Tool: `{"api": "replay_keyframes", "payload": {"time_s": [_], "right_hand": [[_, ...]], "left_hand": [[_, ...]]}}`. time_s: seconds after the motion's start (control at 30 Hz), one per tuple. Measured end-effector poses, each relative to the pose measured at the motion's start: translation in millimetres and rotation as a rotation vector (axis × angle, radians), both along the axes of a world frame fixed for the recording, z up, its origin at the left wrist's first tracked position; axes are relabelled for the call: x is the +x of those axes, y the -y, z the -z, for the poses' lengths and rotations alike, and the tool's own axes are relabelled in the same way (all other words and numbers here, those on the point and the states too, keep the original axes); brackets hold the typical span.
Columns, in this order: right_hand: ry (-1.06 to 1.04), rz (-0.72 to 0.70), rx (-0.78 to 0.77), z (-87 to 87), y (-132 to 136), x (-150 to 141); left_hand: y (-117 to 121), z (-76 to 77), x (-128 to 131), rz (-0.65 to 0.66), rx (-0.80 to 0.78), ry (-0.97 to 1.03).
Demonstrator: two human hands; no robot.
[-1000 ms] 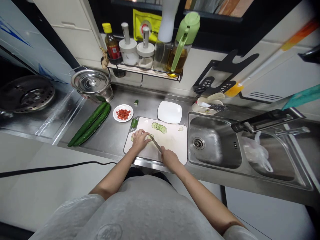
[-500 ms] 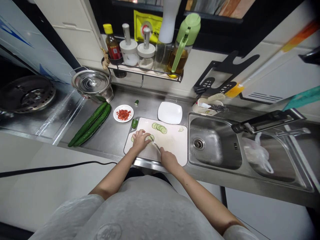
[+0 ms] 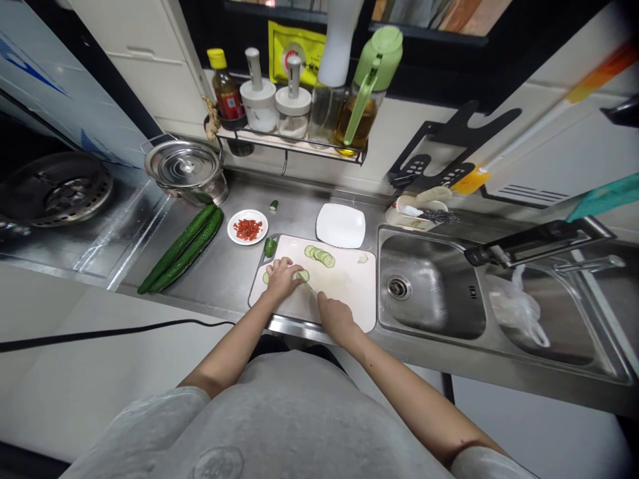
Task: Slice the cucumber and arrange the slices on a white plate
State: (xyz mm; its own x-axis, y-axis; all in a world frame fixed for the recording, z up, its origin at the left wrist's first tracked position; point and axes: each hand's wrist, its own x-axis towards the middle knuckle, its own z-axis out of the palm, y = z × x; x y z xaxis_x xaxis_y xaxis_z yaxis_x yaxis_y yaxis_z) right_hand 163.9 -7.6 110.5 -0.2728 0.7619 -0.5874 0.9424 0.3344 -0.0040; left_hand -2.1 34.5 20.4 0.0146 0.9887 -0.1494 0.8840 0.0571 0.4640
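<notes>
My left hand (image 3: 282, 278) is closed around a piece of cucumber (image 3: 303, 275), whose pale cut face shows beside the thumb. Most of that piece is hidden under the fingers. In my right hand (image 3: 337, 315) is a knife (image 3: 313, 291), its thin blade reaching toward the cut face. Both hands are over a white cutting board (image 3: 349, 293). Behind them on the board lies a row of overlapping cucumber slices (image 3: 320, 255). A small pale scrap (image 3: 362, 259) sits near the board's right edge, and a green end piece (image 3: 270, 247) at its upper left corner.
Two whole cucumbers (image 3: 182, 249) and a plate of chopped red pieces (image 3: 248, 227) are on the left. A white square plate (image 3: 341, 225) stands behind the board. The steel sink (image 3: 432, 293) adjoins it on the right. Bottles and jars fill a wall shelf (image 3: 294, 136).
The knife has tilted, so its blade now shows as a thinner line beside the cucumber. Both hands stay in nearly the same place. The whole view has shifted very slightly.
</notes>
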Motion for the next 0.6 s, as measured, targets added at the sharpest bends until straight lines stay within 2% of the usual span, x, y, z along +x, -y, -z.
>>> {"api": "replay_keyframes", "payload": {"time_s": [0.27, 0.43, 0.6], "right_hand": [[0.009, -0.057, 0.042, 5.3, -8, 2], [0.039, -0.117, 0.026, 12.2, -10, 14], [0.04, -0.116, -0.009, 19.7, -9, 22]], "left_hand": [[-3, -3.7, 0, 0.023, -0.031, -0.01], [-4, -5.7, 1, 0.017, -0.065, 0.003], [-4, -6.0, 1, 0.018, -0.049, -0.004]]}}
